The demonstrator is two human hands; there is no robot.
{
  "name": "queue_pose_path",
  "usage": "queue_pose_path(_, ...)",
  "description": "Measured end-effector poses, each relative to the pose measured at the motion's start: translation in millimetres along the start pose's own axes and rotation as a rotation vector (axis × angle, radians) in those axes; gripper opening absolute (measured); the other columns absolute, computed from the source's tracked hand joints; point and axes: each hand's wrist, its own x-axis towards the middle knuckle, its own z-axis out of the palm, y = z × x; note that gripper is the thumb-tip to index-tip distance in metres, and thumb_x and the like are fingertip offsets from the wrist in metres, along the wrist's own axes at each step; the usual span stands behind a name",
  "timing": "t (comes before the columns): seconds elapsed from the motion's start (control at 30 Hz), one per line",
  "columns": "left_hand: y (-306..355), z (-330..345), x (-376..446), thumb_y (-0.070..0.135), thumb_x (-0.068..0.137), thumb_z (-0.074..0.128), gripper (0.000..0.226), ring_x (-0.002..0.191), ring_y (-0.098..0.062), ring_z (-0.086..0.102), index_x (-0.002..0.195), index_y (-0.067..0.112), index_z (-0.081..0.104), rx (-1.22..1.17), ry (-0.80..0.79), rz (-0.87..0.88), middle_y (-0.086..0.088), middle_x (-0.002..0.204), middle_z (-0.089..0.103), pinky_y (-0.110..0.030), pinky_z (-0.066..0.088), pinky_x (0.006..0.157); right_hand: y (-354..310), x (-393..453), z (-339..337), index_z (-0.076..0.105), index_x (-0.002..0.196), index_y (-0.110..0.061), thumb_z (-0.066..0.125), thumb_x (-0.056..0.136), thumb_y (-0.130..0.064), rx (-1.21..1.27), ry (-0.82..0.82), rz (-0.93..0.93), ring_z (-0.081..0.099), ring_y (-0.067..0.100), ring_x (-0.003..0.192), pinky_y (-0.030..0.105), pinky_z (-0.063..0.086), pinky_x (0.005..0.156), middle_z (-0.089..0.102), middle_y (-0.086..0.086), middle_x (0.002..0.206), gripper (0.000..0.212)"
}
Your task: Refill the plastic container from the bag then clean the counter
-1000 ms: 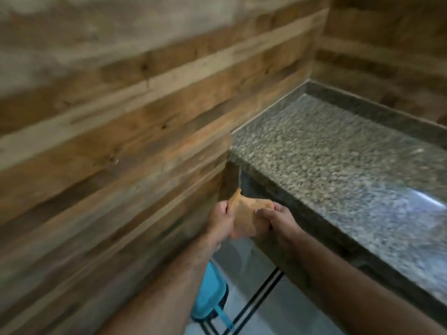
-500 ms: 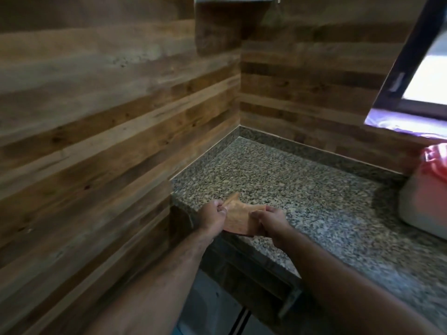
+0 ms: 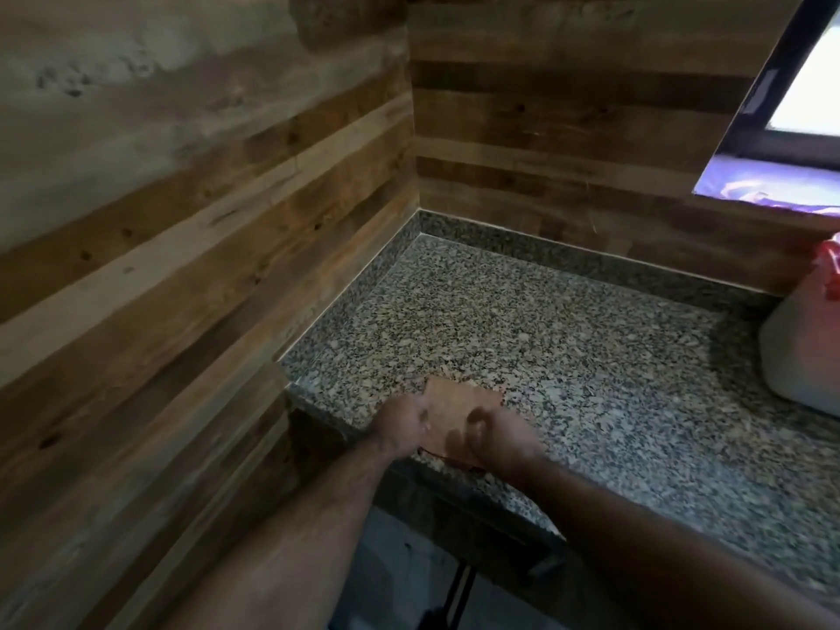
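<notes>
Now, line by line:
Left fingers: curled around the left edge of an orange cloth (image 3: pixel 447 409), pinching it; the left hand (image 3: pixel 402 425) is blurred, so single fingers are hard to tell apart.
Right fingers: curled over the cloth's right side, gripping it; the right hand (image 3: pixel 497 436) sits just beside the left.
Cloth: held between both hands at the near edge of the counter (image 3: pixel 568 356), close to its left corner; whether it touches the stone I cannot tell.
Counter: speckled granite, running back to a wooden wall (image 3: pixel 182 266).
Bag: a white bag (image 3: pixel 802 352) with a red top stands on the counter at the far right, well apart from the hands.
Window: upper right (image 3: pixel 804 84), bright.
Change: half a second ago the hands held the cloth much the same way; the view now sits further over the counter.
</notes>
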Motion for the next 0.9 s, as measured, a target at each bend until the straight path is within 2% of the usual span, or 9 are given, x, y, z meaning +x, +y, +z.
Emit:
queue_pose_path(0.07,-8.3,4.4,7.9,0.024,0.099,0.071,0.053,0.142,-0.023,0.054,0.151,0.027,0.061,0.198,-0.145,0.119,0.003,0.156,0.059,-0.041,0.047,0.119,-0.8,7.3,5.2,0.071,0.121,-0.036,0.065,0.102,-0.05,-0.312,-0.123,-0.109,0.065,0.012,0.1,0.03,0.058,0.085,0.069,-0.006,0.117,0.025)
queue_pose_path(0.1,-13.5,5.5,14.5,0.028,0.1,0.072,0.056,0.147,-0.022,0.047,0.154,0.029,0.058,0.268,-0.183,0.169,0.007,0.162,0.053,-0.043,0.041,0.124,-0.2,11.2,7.5,0.07,0.124,-0.037,0.064,0.101,-0.053,-0.425,-0.154,-0.146,0.062,0.016,0.109,0.037,0.054,0.095,0.066,-0.006,0.122,0.028)
queue_pose_path(0.17,-16.7,-1.8,23.6,0.035,0.102,0.071,0.056,0.151,-0.021,0.041,0.156,0.031,0.056,0.338,-0.216,0.239,0.01,0.166,0.047,-0.042,0.037,0.125,0.0,16.3,9.7,0.064,0.136,-0.039,0.064,0.1,-0.055,-0.532,-0.198,-0.176,0.056,0.023,0.125,0.046,0.045,0.11,0.06,-0.003,0.135,0.04)
queue_pose_path(0.23,-19.4,-11.1,32.1,0.039,0.102,0.071,0.057,0.149,-0.022,0.042,0.156,0.031,0.055,0.375,-0.256,0.307,0.009,0.166,0.045,-0.041,0.038,0.122,0.5,19.6,11.8,0.06,0.142,-0.038,0.064,0.099,-0.055,-0.559,-0.217,-0.175,0.052,0.026,0.132,0.051,0.04,0.115,0.057,0.001,0.14,0.046)
queue_pose_path(0.37,-25.1,-19.9,42.1,0.048,0.1,0.07,0.064,0.143,-0.022,0.045,0.159,0.031,0.051,0.531,-0.314,0.408,0.006,0.163,0.045,-0.042,0.043,0.117,-2.3,13.1,11.4,0.059,0.144,-0.035,0.059,0.103,-0.055,-0.598,-0.217,-0.204,0.053,0.027,0.131,0.051,0.04,0.115,0.059,0.002,0.138,0.046)
queue_pose_path(0.53,-12.6,-25.7,52.5,0.046,0.105,0.061,0.051,0.136,-0.021,0.051,0.153,0.029,0.055,0.558,-0.313,0.486,0.002,0.154,0.054,-0.043,0.047,0.114,3.8,6.6,-5.0,0.058,0.144,-0.035,0.058,0.103,-0.053,-0.606,-0.158,-0.184,0.052,0.025,0.132,0.05,0.038,0.116,0.058,-0.002,0.14,0.045)
queue_pose_path(0.63,6.3,-23.3,65.9,0.043,0.106,0.06,0.051,0.143,-0.02,0.048,0.154,0.028,0.054,0.452,-0.213,0.518,0.003,0.16,0.052,-0.042,0.042,0.119,12.3,6.5,-25.3,0.059,0.143,-0.035,0.061,0.104,-0.046,-0.532,-0.054,-0.107,0.053,0.023,0.134,0.048,0.039,0.117,0.058,-0.004,0.142,0.041)
queue_pose_path(0.77,48.4,-7.5,61.9,0.046,0.105,0.061,0.057,0.149,-0.024,0.046,0.157,0.023,0.053,0.401,-0.141,0.555,-0.001,0.161,0.054,-0.04,0.036,0.124,33.4,-6.3,-62.1,0.064,0.139,-0.028,0.053,0.105,-0.056,-0.489,0.101,-0.002,0.058,0.029,0.131,0.043,0.046,0.106,0.064,0.003,0.137,0.045)
queue_pose_path(0.9,91.4,15.8,34.9,0.049,0.107,0.055,0.064,0.155,-0.021,0.038,0.164,0.025,0.041,0.457,-0.109,0.657,0.002,0.167,0.046,-0.041,0.026,0.128,71.0,-48.2,-102.7,0.063,0.139,-0.027,0.048,0.106,-0.06,-0.516,0.225,0.041,0.06,0.028,0.131,0.039,0.046,0.104,0.066,0.001,0.138,0.05)
